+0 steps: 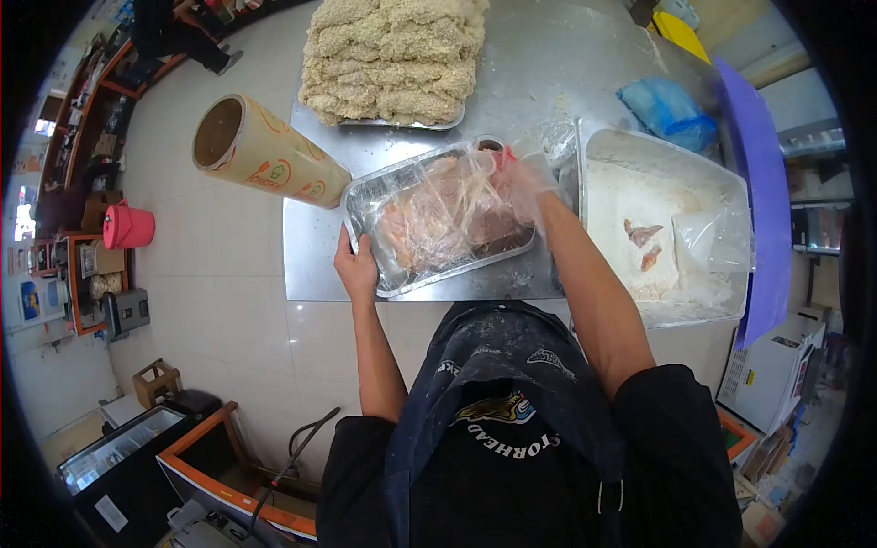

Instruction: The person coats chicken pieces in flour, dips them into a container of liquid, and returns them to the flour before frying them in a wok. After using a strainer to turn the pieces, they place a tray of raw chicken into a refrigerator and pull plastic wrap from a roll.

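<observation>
A metal tray (367,279) lies slantwise at the table's front edge. My left hand (358,263) grips its left rim, thumb on top. In the tray are pieces of raw meat (411,228) under crumpled clear plastic (448,205). My right hand (523,190), covered by a clear plastic glove, is over the tray's right part, against the plastic. Its fingers are blurred and partly hidden, with a small red strip (508,157) beside them. Right of that arm stands a white tub (662,151) of white powder, holding a few small meat pieces (642,232).
Behind the tray, breaded pieces (393,59) are stacked on another tray. A large roll of wrap (274,155) reaches the table's left edge. A blue plastic bag (669,111) lies at the back right, near a purple panel (756,201). A person (174,36) is far left.
</observation>
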### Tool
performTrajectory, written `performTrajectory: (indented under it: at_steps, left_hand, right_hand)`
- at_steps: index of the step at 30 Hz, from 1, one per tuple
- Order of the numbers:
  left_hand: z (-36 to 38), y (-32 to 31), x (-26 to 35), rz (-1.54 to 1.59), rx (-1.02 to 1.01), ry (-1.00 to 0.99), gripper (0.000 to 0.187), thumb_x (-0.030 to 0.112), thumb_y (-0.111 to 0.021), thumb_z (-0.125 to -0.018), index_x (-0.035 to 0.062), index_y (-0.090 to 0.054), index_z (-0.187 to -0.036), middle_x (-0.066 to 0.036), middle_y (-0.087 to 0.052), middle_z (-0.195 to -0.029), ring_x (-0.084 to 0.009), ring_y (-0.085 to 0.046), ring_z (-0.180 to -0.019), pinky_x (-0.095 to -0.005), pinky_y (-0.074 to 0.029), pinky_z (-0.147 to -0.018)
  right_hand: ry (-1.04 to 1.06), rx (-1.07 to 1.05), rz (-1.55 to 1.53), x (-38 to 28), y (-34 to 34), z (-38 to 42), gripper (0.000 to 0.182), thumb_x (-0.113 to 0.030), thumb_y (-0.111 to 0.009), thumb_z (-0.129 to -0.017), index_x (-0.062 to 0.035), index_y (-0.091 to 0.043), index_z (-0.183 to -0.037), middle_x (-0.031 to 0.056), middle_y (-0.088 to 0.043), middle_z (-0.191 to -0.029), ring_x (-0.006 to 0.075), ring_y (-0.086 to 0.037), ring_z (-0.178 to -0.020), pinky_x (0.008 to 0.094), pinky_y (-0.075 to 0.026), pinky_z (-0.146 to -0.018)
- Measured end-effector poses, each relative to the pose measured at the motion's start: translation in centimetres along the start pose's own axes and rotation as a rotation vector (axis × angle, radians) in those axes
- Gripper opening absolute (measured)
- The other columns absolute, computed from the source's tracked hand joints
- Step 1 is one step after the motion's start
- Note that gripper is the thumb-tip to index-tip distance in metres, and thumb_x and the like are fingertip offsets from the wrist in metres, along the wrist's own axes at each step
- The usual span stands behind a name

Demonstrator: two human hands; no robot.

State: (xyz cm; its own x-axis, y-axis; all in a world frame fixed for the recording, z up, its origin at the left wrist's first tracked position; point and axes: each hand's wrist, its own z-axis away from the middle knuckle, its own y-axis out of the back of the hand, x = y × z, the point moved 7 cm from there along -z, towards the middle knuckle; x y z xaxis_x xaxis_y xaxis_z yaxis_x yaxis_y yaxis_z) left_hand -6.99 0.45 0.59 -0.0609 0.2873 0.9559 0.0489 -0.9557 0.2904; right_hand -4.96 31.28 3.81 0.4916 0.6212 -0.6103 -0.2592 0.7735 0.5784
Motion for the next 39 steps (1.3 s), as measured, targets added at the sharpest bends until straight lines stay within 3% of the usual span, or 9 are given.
performTrajectory:
  at_steps: [5,8,17,24,27,30,32,34,39]
  left_hand:
    - [0.0,-0.2,0.3,0.043,-0.021,0.005,0.043,0.001,-0.052,-0.079,-0.0057,-0.046,-0.121,-0.016,-0.059,-0.109,-0.018,-0.057,-0.095,-0.0267,-0.041,-0.085]
    - [-0.2,-0.1,0.1,0.029,-0.004,0.003,0.042,0.001,-0.052,-0.079,-0.0061,-0.046,-0.121,-0.017,-0.059,-0.109,-0.019,-0.057,-0.095,-0.0272,-0.041,-0.085]
    - [-0.6,0.1,0.8,-0.218,0.021,-0.118,0.041,0.012,-0.053,-0.08,-0.0001,-0.05,-0.119,-0.021,-0.059,-0.107,-0.0266,-0.058,-0.101,-0.0331,-0.041,-0.087]
    - [-0.8,0.0,0.8,-0.117,-0.015,-0.025,0.046,0.005,-0.055,-0.077,0.0014,-0.048,-0.122,-0.019,-0.06,-0.106,-0.0223,-0.06,-0.094,-0.0294,-0.043,-0.084]
    - [-0.7,0.1,0.9,-0.071,-0.025,0.005,0.045,0.004,-0.055,-0.077,0.0017,-0.049,-0.122,-0.018,-0.061,-0.106,-0.0214,-0.059,-0.094,-0.0293,-0.043,-0.084]
    - [-0.6,-0.1,0.3,-0.037,-0.026,0.01,0.045,0.004,-0.055,-0.077,0.001,-0.048,-0.122,-0.017,-0.061,-0.105,-0.021,-0.059,-0.095,-0.0294,-0.043,-0.085]
    - [-0.5,-0.2,0.4,-0.016,-0.011,-0.023,0.044,0.004,-0.055,-0.077,-0.0015,-0.048,-0.121,-0.018,-0.06,-0.106,-0.0215,-0.058,-0.097,-0.0296,-0.042,-0.086]
    - [-0.5,-0.1,0.2,-0.047,-0.001,-0.011,0.044,0.004,-0.054,-0.078,-0.0027,-0.048,-0.12,-0.018,-0.06,-0.108,-0.0217,-0.057,-0.099,-0.0297,-0.041,-0.087]
    - [0.0,-0.3,1.3,-0.099,-0.005,-0.025,0.037,0.004,-0.054,-0.081,-0.004,-0.05,-0.117,-0.016,-0.059,-0.108,-0.0206,-0.055,-0.097,-0.03,-0.04,-0.087]
  right_hand:
    - [0.292,-0.168,0.691,10.6,-10.2,-13.1,0.032,-0.03,-0.043,-0.087,-0.0052,-0.054,-0.104,0.0141,-0.057,-0.101,0.0216,-0.056,-0.09,0.0343,-0.043,-0.079]
    - [0.007,-0.123,-0.502,8.4,-7.5,-7.7,0.028,-0.014,-0.046,-0.084,-0.0069,-0.054,-0.11,0.0119,-0.058,-0.101,0.0252,-0.055,-0.094,0.0332,-0.044,-0.082]
    - [0.475,0.208,0.199,-0.3,-3.9,-1.1,0.028,-0.017,-0.042,-0.086,-0.0067,-0.052,-0.111,0.0121,-0.058,-0.103,0.0276,-0.054,-0.096,0.0352,-0.041,-0.086]
    - [0.535,0.248,0.205,-3.1,-2.6,2.4,0.029,-0.019,-0.039,-0.088,-0.0065,-0.051,-0.112,0.0122,-0.058,-0.104,0.0295,-0.053,-0.098,0.0368,-0.04,-0.089]
    - [0.56,0.318,0.505,1.9,-5.3,-1.1,0.035,-0.025,-0.037,-0.089,-0.006,-0.048,-0.116,0.0147,-0.056,-0.106,0.0326,-0.052,-0.101,0.0405,-0.037,-0.093]
    - [0.337,0.184,0.486,-1.0,-2.3,1.6,0.04,-0.029,-0.032,-0.088,-0.0052,-0.047,-0.116,0.0174,-0.049,-0.12,0.0353,-0.049,-0.107,0.0404,-0.038,-0.092]
    - [0.283,0.107,0.534,2.4,-3.0,-2.0,0.04,-0.026,-0.034,-0.087,-0.0028,-0.044,-0.118,0.0201,-0.046,-0.122,0.0369,-0.053,-0.102,0.0408,-0.04,-0.09]
    - [0.109,0.016,0.527,-2.2,0.4,2.9,0.04,-0.024,-0.037,-0.086,-0.0018,-0.04,-0.119,0.0223,-0.048,-0.118,0.0377,-0.059,-0.089,0.042,-0.045,-0.083]
    - [0.477,0.186,0.714,-1.1,0.5,0.8,0.033,-0.025,-0.045,-0.086,0.001,-0.048,-0.107,0.0211,-0.06,-0.083,0.0287,-0.062,-0.068,0.0373,-0.05,-0.055]
